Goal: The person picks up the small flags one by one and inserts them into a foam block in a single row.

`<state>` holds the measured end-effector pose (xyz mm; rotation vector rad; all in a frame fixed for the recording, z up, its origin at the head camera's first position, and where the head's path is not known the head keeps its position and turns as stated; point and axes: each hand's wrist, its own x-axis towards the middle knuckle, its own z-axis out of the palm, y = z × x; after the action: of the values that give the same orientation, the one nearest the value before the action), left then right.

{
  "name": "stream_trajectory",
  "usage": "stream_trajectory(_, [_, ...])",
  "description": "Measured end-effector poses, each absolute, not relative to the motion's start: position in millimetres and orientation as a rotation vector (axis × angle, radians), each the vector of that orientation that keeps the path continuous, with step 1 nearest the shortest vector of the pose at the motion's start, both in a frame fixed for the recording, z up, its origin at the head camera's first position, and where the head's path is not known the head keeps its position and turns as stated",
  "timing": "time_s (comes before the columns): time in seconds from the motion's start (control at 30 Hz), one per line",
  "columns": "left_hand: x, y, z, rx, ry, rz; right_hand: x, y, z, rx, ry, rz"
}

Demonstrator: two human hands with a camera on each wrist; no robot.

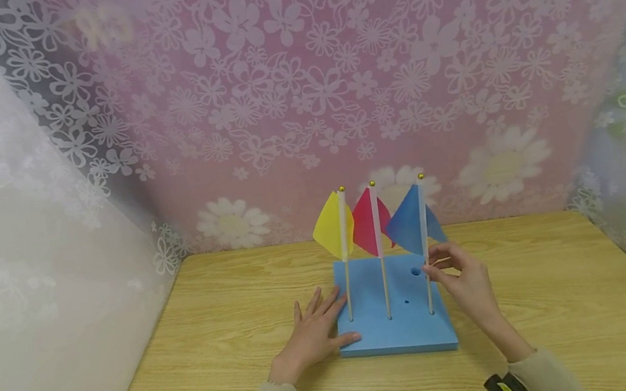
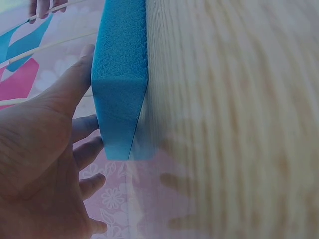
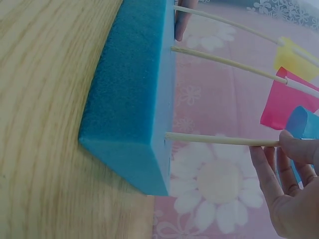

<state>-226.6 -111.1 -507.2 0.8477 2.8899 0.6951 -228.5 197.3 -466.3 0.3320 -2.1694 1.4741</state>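
Note:
Three small flags on wooden sticks stand in a blue foam block [image 1: 401,337]: a yellow flag [image 1: 329,227] at left, a red flag [image 1: 366,224] in the middle, a blue flag [image 1: 408,222] at right. Each stick has a gold bead on top. My right hand [image 1: 466,280] pinches the blue flag's stick [image 3: 219,140] between thumb and fingers, just below the cloth. With fingers spread, my left hand [image 1: 314,335] rests against the block's left side, its thumb on the top face. In the left wrist view those fingers [image 2: 85,152] lie along the block's edge.
Behind the flags, two holes [image 1: 415,272] show in the block's top, one larger than the other. The block lies on a wood-grain table [image 1: 234,321]. A pink floral curtain [image 1: 294,87] hangs along the table's back edge, and pale floral panels flank both sides.

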Motion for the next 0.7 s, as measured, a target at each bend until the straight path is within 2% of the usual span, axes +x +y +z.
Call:
stream_trajectory(0.2, [-226.6, -111.3, -507.9, 0.845, 2.882, 0.708, -226.4, 197.7, -466.6, 0.321, -2.187, 1.506])
stream_trajectory(0.43, [-225.7, -110.5, -507.2, 0.838, 2.874, 0.719, -212.3, 188.6, -445.7, 0.280, -2.234, 1.485])
stream_trajectory(0.7, [-227.0, -111.5, -507.6, 0.835, 2.862, 0.726, -223.6, 201.2, -464.3, 0.248, -2.186, 1.574])
